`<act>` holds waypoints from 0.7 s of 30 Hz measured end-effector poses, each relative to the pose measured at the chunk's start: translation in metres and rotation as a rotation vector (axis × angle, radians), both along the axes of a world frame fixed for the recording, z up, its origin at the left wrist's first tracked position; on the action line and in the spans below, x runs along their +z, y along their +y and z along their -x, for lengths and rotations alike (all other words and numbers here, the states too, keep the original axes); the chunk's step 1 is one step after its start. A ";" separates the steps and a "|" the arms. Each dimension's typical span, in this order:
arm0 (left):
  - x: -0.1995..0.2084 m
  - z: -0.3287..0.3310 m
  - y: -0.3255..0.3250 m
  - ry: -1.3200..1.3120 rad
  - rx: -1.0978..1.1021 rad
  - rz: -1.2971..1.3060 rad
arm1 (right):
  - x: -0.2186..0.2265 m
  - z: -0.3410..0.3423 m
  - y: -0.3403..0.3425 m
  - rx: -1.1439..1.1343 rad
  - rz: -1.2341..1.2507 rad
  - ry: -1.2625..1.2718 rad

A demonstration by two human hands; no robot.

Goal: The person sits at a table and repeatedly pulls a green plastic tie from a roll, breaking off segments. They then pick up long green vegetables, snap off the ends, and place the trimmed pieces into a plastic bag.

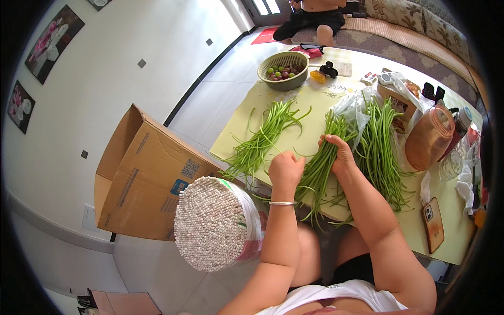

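Note:
My right hand (340, 153) is closed round a bunch of long green garlic scapes (321, 163), whose lower ends hang over the table's near edge. To its left, my left hand (286, 169) is curled into a fist close beside the same bunch; anything inside its fingers is hidden. A silver bangle (283, 203) circles my left wrist. Further left lies a loose pile of garlic scapes (262, 134). A thicker heap of garlic scapes (379, 144) rests to the right of my right hand, by a clear plastic bag (353, 111).
A green colander (283, 84) of grapes stands at the table's far side. On the right are an orange-brown jar (428, 137) and a phone (432, 226). Left of my legs stand a drum-shaped bundle with a knobbly pale top (210, 226) and a cardboard box (147, 178). A person sits beyond the table.

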State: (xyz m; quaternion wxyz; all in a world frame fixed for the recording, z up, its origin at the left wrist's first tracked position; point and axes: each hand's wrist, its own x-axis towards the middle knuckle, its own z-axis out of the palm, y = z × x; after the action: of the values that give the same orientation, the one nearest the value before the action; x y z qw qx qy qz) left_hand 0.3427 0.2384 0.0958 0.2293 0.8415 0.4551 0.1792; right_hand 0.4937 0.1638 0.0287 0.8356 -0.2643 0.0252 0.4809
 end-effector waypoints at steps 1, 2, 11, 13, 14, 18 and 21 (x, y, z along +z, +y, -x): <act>-0.001 0.000 0.001 -0.051 0.051 -0.056 | 0.000 0.000 -0.001 -0.007 -0.001 0.002; -0.002 0.001 0.004 -0.101 0.099 -0.113 | 0.000 0.000 -0.003 0.011 -0.006 0.004; -0.070 -0.007 0.048 -0.543 0.108 -0.014 | 0.003 0.002 -0.001 0.134 -0.002 -0.040; -0.069 -0.006 0.053 -0.661 0.123 0.200 | 0.001 0.001 0.001 0.139 0.023 0.004; -0.055 -0.007 0.045 -0.649 0.084 0.244 | 0.003 0.001 0.000 0.132 0.046 0.000; -0.012 -0.007 0.011 -0.598 -0.120 0.200 | 0.007 0.003 -0.001 0.134 0.067 -0.025; -0.007 -0.012 -0.002 -0.516 -0.294 0.025 | 0.008 0.005 0.000 0.120 0.051 -0.031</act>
State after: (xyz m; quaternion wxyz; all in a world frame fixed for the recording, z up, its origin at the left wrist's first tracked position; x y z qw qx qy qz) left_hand 0.3547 0.2366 0.0890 0.3714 0.8222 0.2573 0.3463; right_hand 0.4887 0.1634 0.0368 0.7984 -0.2940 0.0084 0.5254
